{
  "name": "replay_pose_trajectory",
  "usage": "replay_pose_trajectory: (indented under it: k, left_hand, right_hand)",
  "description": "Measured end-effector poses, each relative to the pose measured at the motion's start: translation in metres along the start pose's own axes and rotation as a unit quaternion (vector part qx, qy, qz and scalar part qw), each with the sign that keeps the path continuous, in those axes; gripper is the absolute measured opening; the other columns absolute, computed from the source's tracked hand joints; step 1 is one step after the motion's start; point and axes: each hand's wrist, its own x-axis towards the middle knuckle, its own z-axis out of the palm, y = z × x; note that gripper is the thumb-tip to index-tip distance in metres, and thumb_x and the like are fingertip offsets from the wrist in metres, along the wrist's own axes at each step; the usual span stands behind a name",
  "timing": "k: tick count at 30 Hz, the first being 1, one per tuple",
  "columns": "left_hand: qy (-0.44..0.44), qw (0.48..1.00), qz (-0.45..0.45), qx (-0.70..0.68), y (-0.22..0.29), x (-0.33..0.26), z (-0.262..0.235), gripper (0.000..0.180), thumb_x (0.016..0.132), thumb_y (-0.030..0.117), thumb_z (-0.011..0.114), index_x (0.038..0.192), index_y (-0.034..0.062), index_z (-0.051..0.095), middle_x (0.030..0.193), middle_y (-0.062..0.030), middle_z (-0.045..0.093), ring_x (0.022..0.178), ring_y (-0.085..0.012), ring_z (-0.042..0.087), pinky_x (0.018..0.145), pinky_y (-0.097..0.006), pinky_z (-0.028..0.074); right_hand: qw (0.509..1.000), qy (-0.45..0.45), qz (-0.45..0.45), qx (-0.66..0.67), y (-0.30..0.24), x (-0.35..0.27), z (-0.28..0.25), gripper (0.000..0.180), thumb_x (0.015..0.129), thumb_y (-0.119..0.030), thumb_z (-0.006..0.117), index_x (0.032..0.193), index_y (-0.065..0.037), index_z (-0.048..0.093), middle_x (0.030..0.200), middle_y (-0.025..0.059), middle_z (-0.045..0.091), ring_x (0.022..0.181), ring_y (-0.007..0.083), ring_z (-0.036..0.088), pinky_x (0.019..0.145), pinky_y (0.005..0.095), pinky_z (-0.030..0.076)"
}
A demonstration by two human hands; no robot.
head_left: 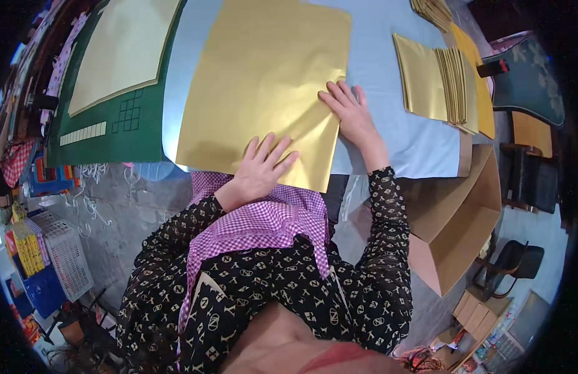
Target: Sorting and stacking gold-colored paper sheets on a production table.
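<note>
A large gold sheet (264, 62) lies across the pale blue table cover (382, 93), and its near edge hangs slightly past the table's front. My left hand (259, 171) rests flat on the sheet's near edge with fingers spread. Near the sheet's right edge, my right hand (351, 112) presses down with its fingers stretched out. Between the two hands the gold surface shows a slanting crease. Neither hand grips anything.
Folded gold sheets (426, 78) are stacked at the right. On the left, cream sheets (124, 50) lie on a green mat (108, 146). An open cardboard box (454, 218) stands below the table's right end. Chairs (519, 258) stand farther right; a white crate (61, 255) is at left.
</note>
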Motion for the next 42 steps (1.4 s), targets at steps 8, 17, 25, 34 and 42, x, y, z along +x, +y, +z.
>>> replay_pose_trajectory:
  k: [8, 17, 25, 34, 42]
  left_hand:
    - [-0.022, 1.000, 0.000, -0.022, -0.004, -0.008, 0.013, 0.054, 0.075, 0.017, 0.058, 0.128, 0.0129, 0.053, 0.145, -0.0150, 0.037, 0.129, -0.0425, 0.037, 0.101, -0.060, 0.030]
    - [0.013, 1.000, 0.005, -0.002, -0.001, -0.010, 0.022, 0.045, 0.079, 0.023, 0.057, 0.123, 0.0123, 0.057, 0.143, -0.0138, 0.041, 0.128, -0.0420, 0.039, 0.099, -0.059, 0.034]
    - [0.065, 0.996, 0.007, 0.064, 0.003, -0.007, 0.027, 0.033, 0.084, 0.026, 0.056, 0.115, 0.0169, 0.062, 0.137, -0.0078, 0.050, 0.124, -0.0358, 0.048, 0.098, -0.053, 0.038]
    - [0.066, 0.997, -0.001, 0.043, -0.001, -0.008, 0.031, 0.033, 0.083, 0.028, 0.055, 0.115, 0.0175, 0.058, 0.138, -0.0090, 0.047, 0.127, -0.0337, 0.043, 0.099, -0.053, 0.037]
    - [0.124, 0.992, -0.017, -0.004, 0.006, -0.021, 0.033, 0.045, 0.080, 0.027, 0.055, 0.122, 0.0108, 0.053, 0.143, -0.0148, 0.042, 0.129, -0.0388, 0.040, 0.102, -0.054, 0.033]
  right_hand:
    - [0.996, -0.062, -0.024, 0.053, -0.008, -0.038, -0.032, 0.049, 0.087, -0.014, 0.050, 0.135, -0.008, 0.043, 0.142, 0.0123, 0.043, 0.135, 0.0275, 0.035, 0.112, 0.0501, 0.021]
    - [0.993, -0.115, -0.035, 0.022, -0.039, -0.027, -0.008, 0.075, 0.088, -0.053, 0.045, 0.139, 0.001, 0.033, 0.147, 0.0178, 0.032, 0.138, 0.0330, 0.027, 0.113, 0.0501, 0.019]
    - [0.994, -0.064, 0.087, 0.005, 0.068, 0.066, 0.018, 0.069, 0.090, -0.039, 0.051, 0.142, 0.000, 0.031, 0.149, 0.0176, 0.029, 0.141, 0.0313, 0.022, 0.114, 0.0490, 0.015]
    - [0.983, -0.001, 0.123, -0.136, 0.197, 0.159, 0.052, 0.049, 0.095, -0.035, 0.044, 0.135, -0.007, 0.043, 0.146, 0.0163, 0.035, 0.136, 0.0317, 0.031, 0.108, 0.0511, 0.026]
    - [0.963, -0.059, 0.260, -0.031, 0.150, 0.167, 0.025, 0.059, 0.096, -0.039, 0.043, 0.143, -0.004, 0.033, 0.152, 0.0134, 0.027, 0.141, 0.0311, 0.020, 0.111, 0.0553, 0.017]
